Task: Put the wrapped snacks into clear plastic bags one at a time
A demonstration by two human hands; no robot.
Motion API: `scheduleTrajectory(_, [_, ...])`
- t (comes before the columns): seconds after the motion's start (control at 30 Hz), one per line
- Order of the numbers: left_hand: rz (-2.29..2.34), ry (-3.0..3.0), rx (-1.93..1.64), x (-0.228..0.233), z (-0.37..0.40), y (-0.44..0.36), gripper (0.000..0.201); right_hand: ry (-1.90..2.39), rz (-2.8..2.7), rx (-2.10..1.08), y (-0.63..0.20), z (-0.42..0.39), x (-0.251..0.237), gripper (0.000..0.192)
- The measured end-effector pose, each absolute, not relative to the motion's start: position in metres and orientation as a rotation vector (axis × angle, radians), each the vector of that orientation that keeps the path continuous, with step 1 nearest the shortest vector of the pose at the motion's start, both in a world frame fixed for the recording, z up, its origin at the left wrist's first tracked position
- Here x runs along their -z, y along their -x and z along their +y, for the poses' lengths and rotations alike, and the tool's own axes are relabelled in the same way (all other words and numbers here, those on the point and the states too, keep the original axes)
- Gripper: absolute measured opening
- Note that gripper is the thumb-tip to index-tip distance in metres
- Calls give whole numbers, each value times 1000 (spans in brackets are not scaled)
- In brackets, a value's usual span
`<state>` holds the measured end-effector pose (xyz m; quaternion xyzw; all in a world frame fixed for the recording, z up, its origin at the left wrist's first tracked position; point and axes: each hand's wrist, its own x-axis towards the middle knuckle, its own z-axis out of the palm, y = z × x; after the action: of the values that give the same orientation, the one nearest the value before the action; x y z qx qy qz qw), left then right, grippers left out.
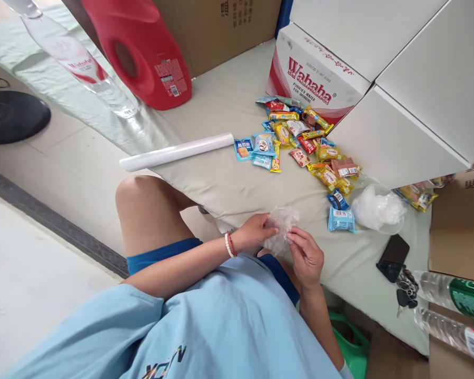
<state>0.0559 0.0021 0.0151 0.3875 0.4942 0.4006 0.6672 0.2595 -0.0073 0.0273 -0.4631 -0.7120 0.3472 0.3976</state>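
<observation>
A crumpled clear plastic bag (283, 217) is between my two hands, above my lap at the table's near edge. My left hand (256, 231), with a white bead bracelet and a red string at the wrist, grips its left side. My right hand (307, 255) pinches its right side between thumb and fingers. Beyond them on the cloth lies a pile of small wrapped snacks (300, 131) in yellow, blue and red packs. Right of the pile, a clear tub (379, 208) holds white crumpled plastic. A white plastic roll (177, 151) lies left of the snacks.
At the back stand a Wahaha carton (316, 79), white panels (403, 142) and a brown box (225, 31). A red jug (142, 52) and a large water bottle (82, 63) are at left. On the right lie a phone (393, 258), keys (406, 287) and two bottles (442, 326).
</observation>
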Motion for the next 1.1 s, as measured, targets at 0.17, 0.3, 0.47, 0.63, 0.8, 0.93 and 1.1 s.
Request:
scheduleTrajectory(0.17, [1134, -587, -1126, -2, 6, -53, 36, 1323, -1606, -968, -279, 18, -36, 31])
scheduleTrajectory(0.3, [1033, -554, -1209, 2, 8, -59, 36, 1377, -1654, -1345, -286, 33, -43, 72])
scheduleTrajectory(0.47, [1012, -599, -1226, -1, 9, -56, 44, 1429, -1525, -1425, -262, 23, -35, 44])
scheduleTrajectory(0.63, [1632, -1000, -1481, -19, -5, -29, 63, 1458, -1282, -1220, -234, 6, -19, 30])
scheduleTrajectory(0.8, [1419, -1384, -1204, -35, -14, -31, 56, 1417, -1332, -1248, -220, -5, -21, 28])
scheduleTrajectory(0.93, [1319, -1227, -1179, -27, -11, -47, 27, 1412, -1387, -1273, -236, 6, -29, 29])
scheduleTrajectory(1.1, [1296, -874, -1321, -12, -5, -41, 37, 1451, -1273, -1336, -274, 28, -35, 39])
